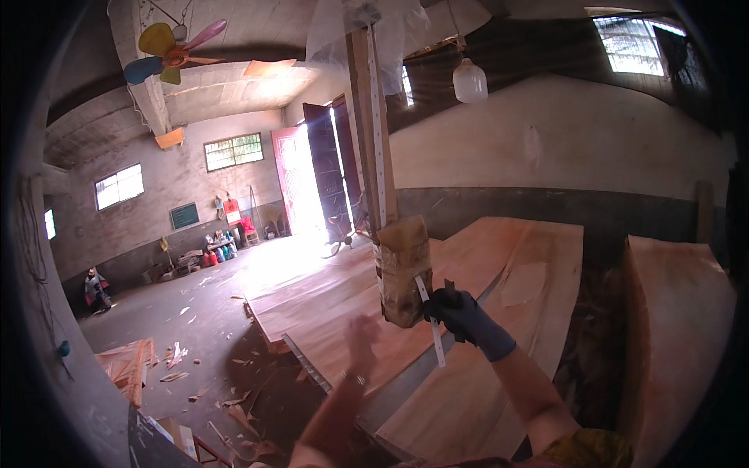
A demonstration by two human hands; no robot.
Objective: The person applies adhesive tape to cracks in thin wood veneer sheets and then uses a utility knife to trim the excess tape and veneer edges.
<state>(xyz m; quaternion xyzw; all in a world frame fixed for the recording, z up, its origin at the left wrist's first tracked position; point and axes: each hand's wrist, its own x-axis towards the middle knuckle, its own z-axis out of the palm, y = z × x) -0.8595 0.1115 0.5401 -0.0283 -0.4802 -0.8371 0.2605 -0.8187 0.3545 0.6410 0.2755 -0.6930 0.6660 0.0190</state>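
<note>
Pale walls and a bright open doorway (303,183) lie beyond the workshop floor (175,320), with a multicoloured fan (173,56) below the ceiling. From your head view, large thin wood sheets (538,312) lie spread before you, and a post (361,132) runs down to a tan taped bundle (403,261) in front of them. Your gloved right hand (468,313) is closed around a dark object (449,289) just beside that bundle; a white strip (438,341) slants past its fingers. Your left hand (361,341), blurred, looks spread and empty over the sheets, apart from the right.
</note>
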